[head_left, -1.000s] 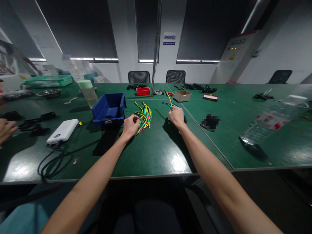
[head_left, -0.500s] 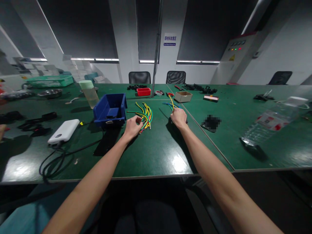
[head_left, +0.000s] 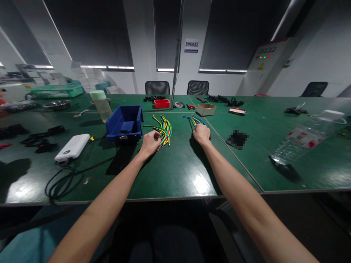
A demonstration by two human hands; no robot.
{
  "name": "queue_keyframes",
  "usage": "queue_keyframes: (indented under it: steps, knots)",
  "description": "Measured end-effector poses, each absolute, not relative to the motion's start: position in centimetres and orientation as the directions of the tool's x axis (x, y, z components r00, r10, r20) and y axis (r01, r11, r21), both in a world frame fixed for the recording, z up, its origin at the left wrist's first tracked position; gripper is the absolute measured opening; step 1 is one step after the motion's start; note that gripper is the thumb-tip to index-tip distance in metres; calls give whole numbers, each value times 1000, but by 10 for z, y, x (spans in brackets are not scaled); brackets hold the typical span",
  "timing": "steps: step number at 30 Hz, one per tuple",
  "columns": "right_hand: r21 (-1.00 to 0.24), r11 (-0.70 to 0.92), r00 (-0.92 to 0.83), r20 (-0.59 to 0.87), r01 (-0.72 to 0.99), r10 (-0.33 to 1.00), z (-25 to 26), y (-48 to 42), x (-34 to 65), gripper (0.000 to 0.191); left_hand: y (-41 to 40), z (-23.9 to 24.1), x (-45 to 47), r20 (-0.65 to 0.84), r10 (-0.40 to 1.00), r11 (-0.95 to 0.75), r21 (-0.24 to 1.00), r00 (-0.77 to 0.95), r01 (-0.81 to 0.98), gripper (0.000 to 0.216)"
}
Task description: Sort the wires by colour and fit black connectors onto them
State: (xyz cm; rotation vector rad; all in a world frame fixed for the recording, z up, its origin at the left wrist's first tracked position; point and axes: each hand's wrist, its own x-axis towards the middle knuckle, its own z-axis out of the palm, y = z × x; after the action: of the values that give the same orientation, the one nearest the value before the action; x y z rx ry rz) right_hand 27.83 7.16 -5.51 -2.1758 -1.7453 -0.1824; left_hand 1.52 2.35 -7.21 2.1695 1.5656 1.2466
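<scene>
A loose bundle of yellow, green and red wires lies fanned out on the green table. My left hand is at its near left side, thumb and fingers curled in a pinch on the wires' edge. To the right, a smaller pile of blue and yellow wires pokes out beyond my right hand. That hand is closed over the pile's near end, back of the hand up; its fingertips are hidden beneath it.
A blue bin stands left of my left hand, beside a white power bank with a black cable. Behind the wires are a red tray, a metal pole and a small cardboard box. A plastic bottle stands right.
A yellow wire that stood up from my right hand has come down among the blue and yellow pile. My left hand has hardly moved.
</scene>
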Motion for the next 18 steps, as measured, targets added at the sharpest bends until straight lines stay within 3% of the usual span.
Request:
queue_keyframes:
  steps: [18]
  knots:
    - [-143, -207, 244, 341, 968, 908, -58, 70, 275, 29, 24, -72, 16, 518, 850, -424, 556, 101, 715, 13]
